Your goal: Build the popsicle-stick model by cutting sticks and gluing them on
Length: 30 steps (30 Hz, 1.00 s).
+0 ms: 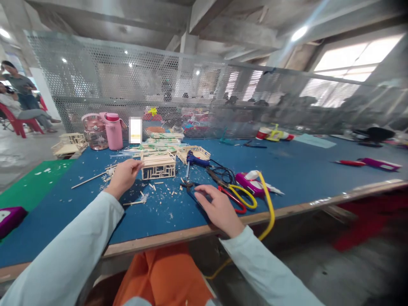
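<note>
My left hand has its thumb and fingers pinched at the left end of a small wooden stick model; whether they grip the model or a small piece is hidden. My right hand, fingers bent and apart, hovers over or rests by the handles of dark pliers near the table's front edge. Just behind the pliers lies a blue glue gun, its nozzle toward me. Short wood offcuts are scattered between my hands.
Scissors with yellow handles and a purple-and-white tool lie right of my right hand, beside a yellow hose. A pink bottle, bundled sticks and another stick frame stand behind. A mesh screen borders the table.
</note>
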### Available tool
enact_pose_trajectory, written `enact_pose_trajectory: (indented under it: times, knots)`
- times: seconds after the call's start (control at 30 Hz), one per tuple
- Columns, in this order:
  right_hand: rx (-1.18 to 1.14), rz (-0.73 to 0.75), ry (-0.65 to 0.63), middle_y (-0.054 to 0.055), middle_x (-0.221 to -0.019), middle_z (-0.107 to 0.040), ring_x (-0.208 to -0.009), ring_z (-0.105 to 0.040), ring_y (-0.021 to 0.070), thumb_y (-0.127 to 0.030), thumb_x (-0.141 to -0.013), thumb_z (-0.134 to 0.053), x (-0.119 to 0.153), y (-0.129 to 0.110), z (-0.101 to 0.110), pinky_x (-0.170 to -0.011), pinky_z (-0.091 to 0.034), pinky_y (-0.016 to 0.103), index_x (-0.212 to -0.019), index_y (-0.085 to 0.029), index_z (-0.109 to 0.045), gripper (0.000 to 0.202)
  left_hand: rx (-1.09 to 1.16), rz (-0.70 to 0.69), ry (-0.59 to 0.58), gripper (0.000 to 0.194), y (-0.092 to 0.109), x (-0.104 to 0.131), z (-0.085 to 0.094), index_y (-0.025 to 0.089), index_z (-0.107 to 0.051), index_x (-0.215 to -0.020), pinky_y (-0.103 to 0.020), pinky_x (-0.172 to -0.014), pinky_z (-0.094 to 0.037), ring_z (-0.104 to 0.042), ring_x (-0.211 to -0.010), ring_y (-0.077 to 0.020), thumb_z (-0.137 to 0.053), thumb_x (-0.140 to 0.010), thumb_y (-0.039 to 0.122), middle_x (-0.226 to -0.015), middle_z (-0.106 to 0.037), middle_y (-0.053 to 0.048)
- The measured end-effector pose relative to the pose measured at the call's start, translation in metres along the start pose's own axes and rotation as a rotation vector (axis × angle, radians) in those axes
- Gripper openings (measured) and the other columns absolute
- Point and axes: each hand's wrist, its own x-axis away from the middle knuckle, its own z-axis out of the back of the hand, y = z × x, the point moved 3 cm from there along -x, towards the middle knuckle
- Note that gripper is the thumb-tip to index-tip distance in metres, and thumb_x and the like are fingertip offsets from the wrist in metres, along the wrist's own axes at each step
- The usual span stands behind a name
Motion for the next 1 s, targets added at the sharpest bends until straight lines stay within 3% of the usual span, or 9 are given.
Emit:
enact_pose_trajectory:
  times: [0.13, 0.2, 0.3, 0.57, 0.67, 0.73, 0.8, 0.87, 1.0]
  knots:
    - [0.129, 0.423, -0.165, 0.009, -0.101, -0.068, -0.093, -0.061, 0.0192, -0.024, -0.087, -0.050, -0.063, -0.046, -0.030, -0.082, -0.046, 0.032, -0.105, -0.018, -0.064, 0.024, -0.152, -0.151, -0.267, 0.027, 0.006, 0.003, -0.002, 0.021, -0.069, -0.079, -0.028, -0.067, -0.043, -0.062, -0.074, -0.0196, -0.047, -0.084, 0.037, -0.080, -0.069, -0.006]
    - [0.209, 0.612, -0.271, 0.008, -0.094, -0.070, -0.087, -0.062, 0.0192, -0.022, -0.085, -0.053, -0.087, -0.060, -0.055, -0.078, -0.045, 0.031, -0.097, -0.017, -0.066, 0.019, -0.186, -0.164, -0.305, 0.025, 0.008, 0.003, -0.005, 0.022, -0.070, -0.079, -0.028, -0.066, -0.043, -0.062, -0.073, -0.0197, -0.049, -0.084, 0.036, -0.080, -0.069, -0.007]
    - [0.272, 0.721, -0.322, 0.008, -0.079, -0.070, -0.077, -0.062, 0.0182, -0.018, -0.086, -0.050, -0.103, -0.062, -0.082, -0.072, -0.044, 0.029, -0.083, -0.015, -0.068, 0.018, -0.158, -0.169, -0.304, 0.025, 0.011, -0.001, -0.010, 0.023, -0.070, -0.082, -0.028, -0.068, -0.043, -0.062, -0.075, -0.0199, -0.047, -0.086, 0.033, -0.081, -0.068, -0.007]
    - [-0.019, 0.605, -0.199, 0.008, -0.095, -0.072, -0.088, -0.065, 0.0172, -0.014, -0.087, -0.047, -0.100, -0.036, -0.072, -0.078, -0.048, 0.027, -0.098, -0.016, -0.067, 0.023, -0.017, -0.166, -0.206, 0.023, 0.027, -0.019, -0.020, 0.022, -0.069, -0.082, -0.028, -0.069, -0.041, -0.059, -0.075, -0.0188, -0.049, -0.085, 0.033, -0.079, -0.066, -0.007]
    - [-0.077, 0.487, -0.106, 0.007, -0.097, -0.072, -0.087, -0.066, 0.0176, -0.019, -0.087, -0.047, -0.104, -0.031, -0.065, -0.079, -0.048, 0.028, -0.097, -0.018, -0.066, 0.022, 0.062, -0.092, 0.030, 0.022, 0.029, -0.016, -0.018, 0.020, -0.063, -0.092, -0.028, -0.069, -0.041, -0.055, -0.072, -0.0169, -0.051, -0.083, 0.036, -0.080, -0.062, -0.005]
    - [-0.095, 0.390, -0.028, 0.006, -0.094, -0.072, -0.084, -0.066, 0.0181, -0.022, -0.086, -0.048, -0.106, -0.026, -0.062, -0.076, -0.048, 0.029, -0.096, -0.019, -0.065, 0.020, 0.154, 0.043, 0.250, 0.023, 0.021, -0.010, -0.014, 0.018, -0.056, -0.096, -0.028, -0.068, -0.042, -0.051, -0.069, -0.0154, -0.050, -0.081, 0.035, -0.079, -0.057, -0.003]
    - [-0.117, 0.309, 0.039, 0.005, -0.088, -0.071, -0.080, -0.066, 0.0184, -0.025, -0.085, -0.049, -0.109, -0.021, -0.059, -0.073, -0.047, 0.028, -0.091, -0.019, -0.065, 0.018, 0.256, 0.212, 0.376, 0.016, 0.007, -0.004, -0.014, 0.018, -0.051, -0.088, -0.027, -0.064, -0.041, -0.048, -0.066, -0.0140, -0.049, -0.080, 0.032, -0.073, -0.051, 0.000]
    - [-0.142, 0.263, 0.074, 0.004, -0.080, -0.070, -0.076, -0.065, 0.0181, -0.027, -0.085, -0.048, -0.111, -0.016, -0.057, -0.070, -0.046, 0.028, -0.084, -0.020, -0.064, 0.017, 0.364, 0.354, 0.324, 0.009, -0.008, 0.000, -0.021, 0.019, -0.047, -0.077, -0.026, -0.062, -0.041, -0.047, -0.065, -0.0127, -0.050, -0.076, 0.027, -0.069, -0.048, 0.002]
    - [-0.160, 0.254, 0.123, 0.006, -0.079, -0.067, -0.075, -0.062, 0.0190, -0.027, -0.082, -0.049, -0.116, -0.008, -0.057, -0.070, -0.046, 0.030, -0.079, -0.019, -0.062, 0.016, 0.597, 0.550, 0.054, 0.012, -0.026, 0.001, -0.042, 0.019, -0.048, -0.071, -0.024, -0.053, -0.040, -0.048, -0.054, -0.0105, -0.057, -0.067, 0.023, -0.061, -0.049, 0.004]
